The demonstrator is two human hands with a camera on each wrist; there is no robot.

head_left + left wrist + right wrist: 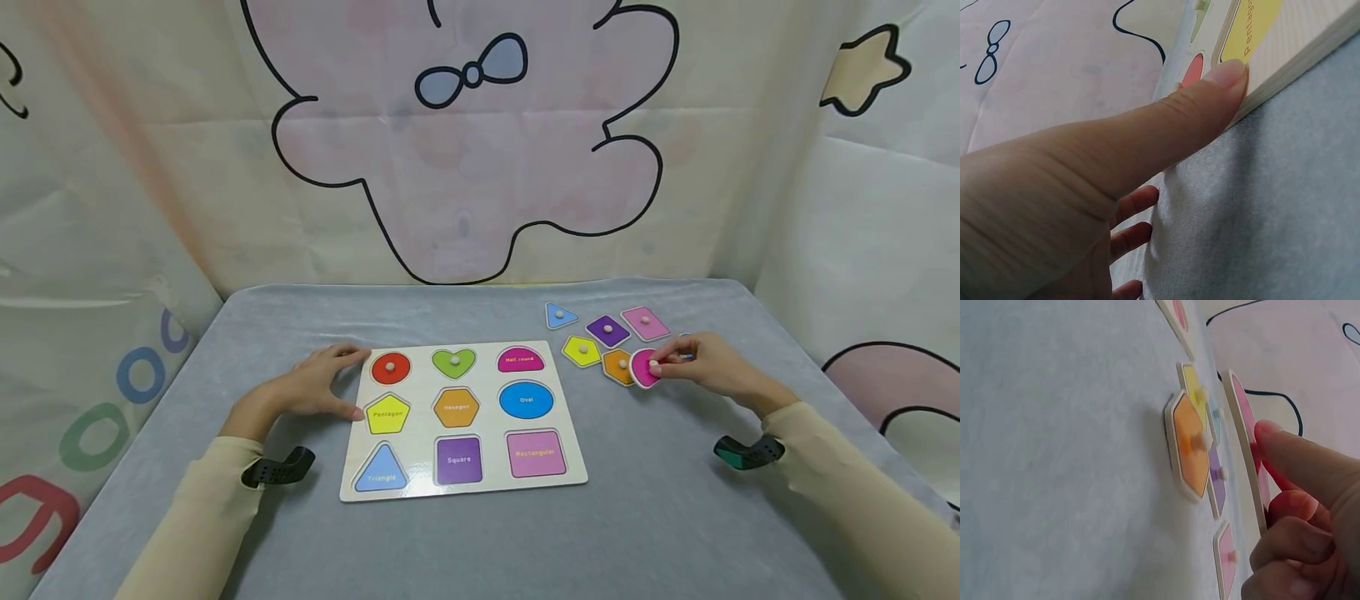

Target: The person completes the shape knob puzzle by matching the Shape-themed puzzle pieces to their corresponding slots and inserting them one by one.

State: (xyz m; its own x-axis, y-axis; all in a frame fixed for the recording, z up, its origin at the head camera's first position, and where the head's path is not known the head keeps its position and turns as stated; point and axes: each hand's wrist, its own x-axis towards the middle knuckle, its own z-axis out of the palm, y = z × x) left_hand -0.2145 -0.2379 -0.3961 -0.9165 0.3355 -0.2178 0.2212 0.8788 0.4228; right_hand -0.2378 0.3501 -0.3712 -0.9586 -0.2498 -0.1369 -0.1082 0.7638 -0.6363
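Note:
My right hand (705, 360) pinches a magenta knobbed puzzle piece (642, 368), likely the half round. In the right wrist view that piece (1247, 437) is raised off the cloth and tilted on edge. A white puzzle board (420, 475) lies on the table, with the red circle piece (391, 367) and the green heart piece (453, 362) seated in its top row. At the board's left edge rests my left hand (311, 383), fingers spread. Its thumb (1210, 94) touches the rim beside the pentagon slot.
Right of the board lie loose knobbed pieces: a blue triangle (559, 315), purple square (608, 331), pink rectangle (645, 323), yellow pentagon (581, 351) and orange hexagon (617, 367). Something pale-edged behind my right fingers is mostly hidden. Grey cloth (645, 525) covers the table.

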